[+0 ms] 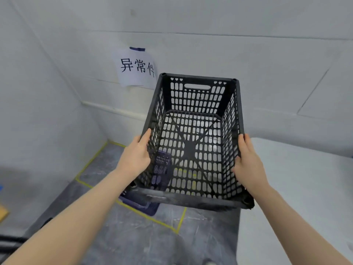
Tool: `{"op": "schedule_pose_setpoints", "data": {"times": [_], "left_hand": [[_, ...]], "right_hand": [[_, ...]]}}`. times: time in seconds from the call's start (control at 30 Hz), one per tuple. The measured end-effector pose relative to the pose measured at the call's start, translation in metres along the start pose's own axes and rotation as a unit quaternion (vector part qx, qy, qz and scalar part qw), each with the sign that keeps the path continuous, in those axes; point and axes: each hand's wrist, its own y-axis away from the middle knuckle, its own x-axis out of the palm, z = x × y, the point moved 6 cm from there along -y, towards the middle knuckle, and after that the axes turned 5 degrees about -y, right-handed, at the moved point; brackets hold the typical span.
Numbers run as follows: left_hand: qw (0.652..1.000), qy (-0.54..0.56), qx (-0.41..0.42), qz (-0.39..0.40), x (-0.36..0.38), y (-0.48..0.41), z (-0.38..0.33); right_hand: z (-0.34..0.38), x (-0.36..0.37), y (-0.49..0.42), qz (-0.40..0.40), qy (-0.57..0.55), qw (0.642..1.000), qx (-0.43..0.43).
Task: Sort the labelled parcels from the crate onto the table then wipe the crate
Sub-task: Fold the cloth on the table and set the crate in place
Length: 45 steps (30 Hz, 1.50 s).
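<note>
A black perforated plastic crate (198, 201) hangs in the air in front of me, tilted with its open top toward me, and nothing lies inside it. My left hand (135, 157) grips the crate's left rim, fingers curled over the edge. My right hand (248, 163) grips the right rim the same way. No parcel is in view. The white table (298, 197) lies to the right, partly under the crate's right side.
A blue perforated basket (147, 206) sits on the grey floor below the crate, inside a yellow taped rectangle (89, 163). A paper sign (136, 67) with black characters is taped to the white wall behind. A brown object (2, 212) shows at the far left edge.
</note>
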Motion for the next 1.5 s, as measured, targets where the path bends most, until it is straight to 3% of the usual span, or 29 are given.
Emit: {"op": "schedule_pose_setpoints", "data": {"times": [0.37,0.73,1.2,1.5], "left_hand": [[0.998,0.009,-0.057,-0.003,0.009,-0.012,0.071],[0.996,-0.038,-0.067,0.042,0.031,-0.046,0.198],[0.982,-0.11,0.022,0.154,0.144,-0.15,0.376],[0.969,-0.16,-0.017,0.189,0.248,-0.189,0.45]], "right_hand": [[0.035,0.063,-0.042,0.075,0.003,0.997,-0.005],[0.076,0.189,-0.049,0.117,-0.014,0.991,0.055],[0.087,0.411,-0.058,0.156,0.016,0.967,0.201],[0.043,0.527,-0.102,0.195,0.066,0.958,0.2]]}}
